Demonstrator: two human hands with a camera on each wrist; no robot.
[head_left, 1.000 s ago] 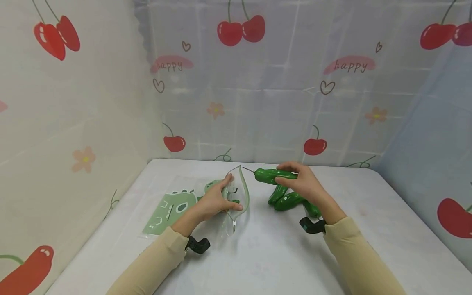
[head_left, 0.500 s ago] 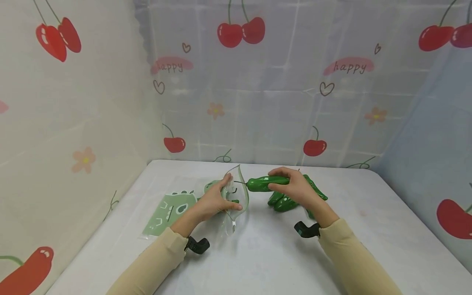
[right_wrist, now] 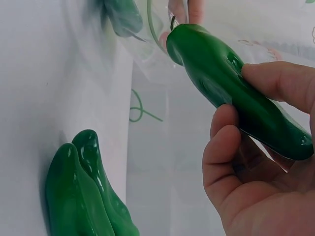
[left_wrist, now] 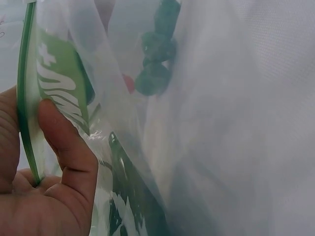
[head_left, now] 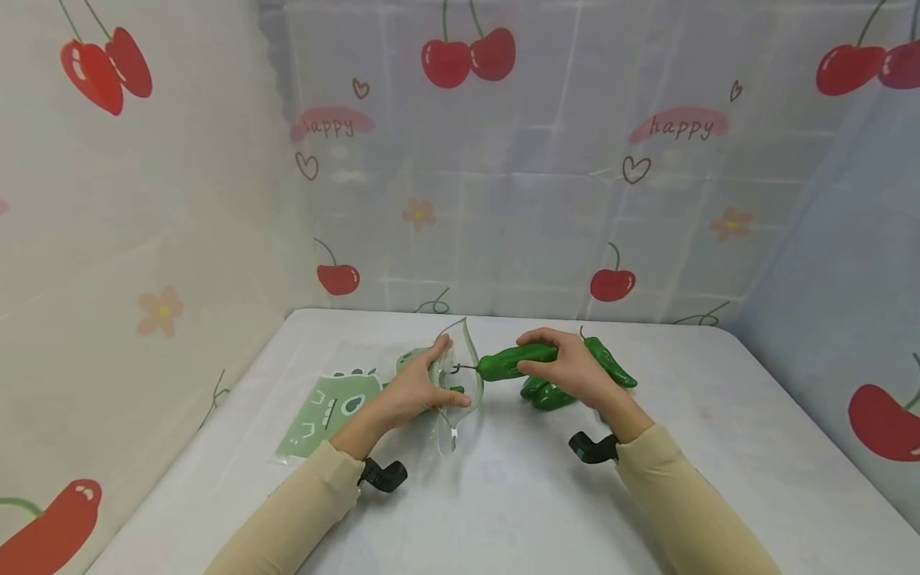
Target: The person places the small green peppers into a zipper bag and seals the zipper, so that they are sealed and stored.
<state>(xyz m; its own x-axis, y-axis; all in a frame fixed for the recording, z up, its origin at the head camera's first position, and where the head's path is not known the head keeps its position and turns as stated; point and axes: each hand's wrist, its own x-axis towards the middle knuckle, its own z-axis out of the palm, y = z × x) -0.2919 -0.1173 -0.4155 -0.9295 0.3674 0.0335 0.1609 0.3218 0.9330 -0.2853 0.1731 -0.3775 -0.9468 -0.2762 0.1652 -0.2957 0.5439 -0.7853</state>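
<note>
In the head view my left hand (head_left: pixel 410 399) holds the mouth of a clear zip bag (head_left: pixel 480 391) spread apart. The bag bears a green cartoon print and lies toward the left. Its green zip strip (left_wrist: pixel 25 93) runs between thumb and fingers in the left wrist view, and dark green shapes (left_wrist: pixel 130 187) show through the plastic. A glossy green pepper (head_left: pixel 506 362) is gripped between thumb and fingertips of my right hand (head_left: pixel 575 367). Its thin stem points left, inside the bag's mouth; the body is at the rim.
Several more green peppers (head_left: pixel 552 397) lie on the white table (head_left: pixel 503 495) beneath and behind my right hand, one pepper (head_left: pixel 609 361) apart at the right. A cherry-printed sheet (head_left: pixel 517 200) hangs behind the table and along its sides.
My right hand has moved left and slightly down with the pepper, bringing its stem from outside the bag into the mouth. The left hand has kept its place on the bag.
</note>
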